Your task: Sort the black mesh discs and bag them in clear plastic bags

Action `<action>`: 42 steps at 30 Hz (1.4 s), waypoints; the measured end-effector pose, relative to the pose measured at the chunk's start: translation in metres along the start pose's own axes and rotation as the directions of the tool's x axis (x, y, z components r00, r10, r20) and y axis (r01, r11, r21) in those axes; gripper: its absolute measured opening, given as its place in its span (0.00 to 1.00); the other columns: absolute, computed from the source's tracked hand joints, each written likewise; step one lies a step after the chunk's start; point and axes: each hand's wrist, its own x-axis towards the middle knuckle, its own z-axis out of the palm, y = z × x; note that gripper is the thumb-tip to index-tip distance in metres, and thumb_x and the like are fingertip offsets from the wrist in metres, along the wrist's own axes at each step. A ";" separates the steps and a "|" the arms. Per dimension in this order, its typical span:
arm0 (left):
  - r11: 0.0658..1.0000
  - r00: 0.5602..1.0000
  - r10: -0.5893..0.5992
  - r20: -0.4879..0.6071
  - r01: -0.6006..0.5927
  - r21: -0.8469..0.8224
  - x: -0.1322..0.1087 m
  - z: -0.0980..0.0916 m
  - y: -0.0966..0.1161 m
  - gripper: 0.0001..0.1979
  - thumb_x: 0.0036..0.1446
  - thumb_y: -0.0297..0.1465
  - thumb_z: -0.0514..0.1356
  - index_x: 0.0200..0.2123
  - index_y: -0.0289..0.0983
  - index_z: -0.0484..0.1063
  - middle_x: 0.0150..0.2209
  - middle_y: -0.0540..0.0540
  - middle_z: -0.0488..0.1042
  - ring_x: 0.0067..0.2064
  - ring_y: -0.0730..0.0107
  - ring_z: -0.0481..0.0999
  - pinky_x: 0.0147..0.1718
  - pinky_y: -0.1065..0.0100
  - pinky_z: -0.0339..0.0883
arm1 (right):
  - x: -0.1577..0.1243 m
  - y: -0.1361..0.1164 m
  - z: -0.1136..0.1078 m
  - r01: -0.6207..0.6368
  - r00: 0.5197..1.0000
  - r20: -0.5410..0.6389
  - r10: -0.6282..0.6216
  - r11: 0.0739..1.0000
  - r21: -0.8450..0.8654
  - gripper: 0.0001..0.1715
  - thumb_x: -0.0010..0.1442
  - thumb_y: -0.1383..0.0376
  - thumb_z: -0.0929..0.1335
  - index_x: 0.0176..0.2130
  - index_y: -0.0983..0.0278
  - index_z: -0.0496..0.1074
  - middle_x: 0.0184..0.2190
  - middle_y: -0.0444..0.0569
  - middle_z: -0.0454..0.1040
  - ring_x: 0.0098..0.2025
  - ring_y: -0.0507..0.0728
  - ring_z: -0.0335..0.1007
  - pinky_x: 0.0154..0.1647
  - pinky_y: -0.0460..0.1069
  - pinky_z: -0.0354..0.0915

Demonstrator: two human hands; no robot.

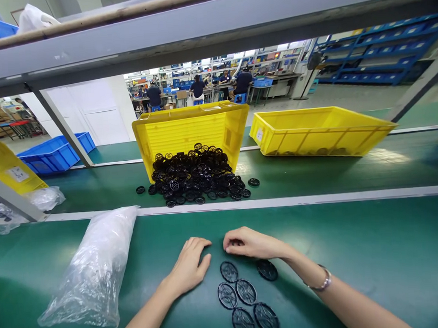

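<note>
My left hand (pixel 188 266) rests on the green bench (pixel 360 254), fingers curled loosely and close together, with nothing visible in them. My right hand (pixel 249 243) lies just to its right, fingers bent inward at the tips as in a pinch; what they hold, if anything, is hidden. Several flat black round grille discs (pixel 247 297) lie on the bench just in front of both hands. Farther back, a heap of the same black discs (pixel 197 178) spills out of a yellow bin (pixel 190 128) tipped on its side.
A clear plastic bag (pixel 94 267) lies at the left of the bench. A second yellow bin (pixel 317 129) stands at back right, a blue tray (pixel 55 153) and another yellow bin (pixel 5 166) at back left. A grey shelf beam (pixel 209 29) crosses overhead. People sit at distant benches.
</note>
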 end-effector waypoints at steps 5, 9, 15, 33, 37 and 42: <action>0.990 0.984 0.138 0.112 -0.137 -0.019 0.024 0.016 0.013 0.21 0.67 0.37 0.53 0.60 0.37 0.63 0.60 0.38 0.69 0.63 0.59 0.65 0.65 0.53 0.56 | 0.047 0.030 -0.027 -0.143 0.910 -0.412 0.038 0.964 -0.225 0.10 0.65 0.63 0.64 0.40 0.63 0.73 0.36 0.49 0.76 0.34 0.56 0.71 0.38 0.50 0.66; 0.982 0.971 0.190 0.147 -0.188 -0.028 0.031 0.021 0.012 0.18 0.68 0.37 0.52 0.56 0.37 0.67 0.59 0.39 0.71 0.63 0.60 0.65 0.67 0.54 0.52 | 0.093 0.055 -0.037 -0.233 0.848 -0.528 0.056 0.933 -0.275 0.14 0.63 0.65 0.66 0.48 0.63 0.70 0.47 0.55 0.74 0.43 0.60 0.71 0.46 0.54 0.66; 0.976 0.988 0.128 0.084 -0.111 -0.187 0.033 0.018 0.002 0.17 0.71 0.37 0.45 0.50 0.38 0.71 0.53 0.42 0.76 0.57 0.64 0.71 0.63 0.56 0.59 | 0.114 0.062 -0.037 -0.288 0.814 -0.572 0.106 0.928 -0.237 0.12 0.64 0.68 0.63 0.48 0.63 0.69 0.42 0.55 0.75 0.47 0.61 0.71 0.47 0.52 0.65; 0.978 0.971 0.178 0.159 -0.157 -0.139 0.030 0.017 0.008 0.20 0.71 0.35 0.45 0.60 0.41 0.66 0.62 0.44 0.69 0.67 0.64 0.61 0.68 0.52 0.52 | -0.004 0.063 -0.029 -0.278 0.832 -0.543 0.115 0.934 -0.227 0.15 0.66 0.57 0.63 0.43 0.61 0.74 0.38 0.50 0.75 0.36 0.57 0.70 0.39 0.51 0.68; 0.968 0.930 0.249 0.271 -0.249 -0.035 0.028 0.016 0.012 0.19 0.70 0.35 0.48 0.59 0.43 0.68 0.63 0.46 0.69 0.69 0.62 0.58 0.70 0.47 0.44 | 0.022 0.098 -0.054 -0.395 0.715 -0.693 0.097 0.874 -0.285 0.18 0.65 0.58 0.64 0.52 0.61 0.69 0.49 0.56 0.71 0.49 0.64 0.68 0.50 0.58 0.67; 0.972 0.935 0.234 0.265 -0.232 -0.038 0.029 0.016 0.012 0.17 0.69 0.35 0.49 0.56 0.43 0.71 0.61 0.47 0.71 0.68 0.63 0.60 0.70 0.48 0.46 | 0.052 0.116 -0.058 -0.445 0.686 -0.722 0.090 0.837 -0.319 0.19 0.61 0.58 0.68 0.51 0.61 0.70 0.49 0.58 0.72 0.53 0.69 0.65 0.54 0.61 0.65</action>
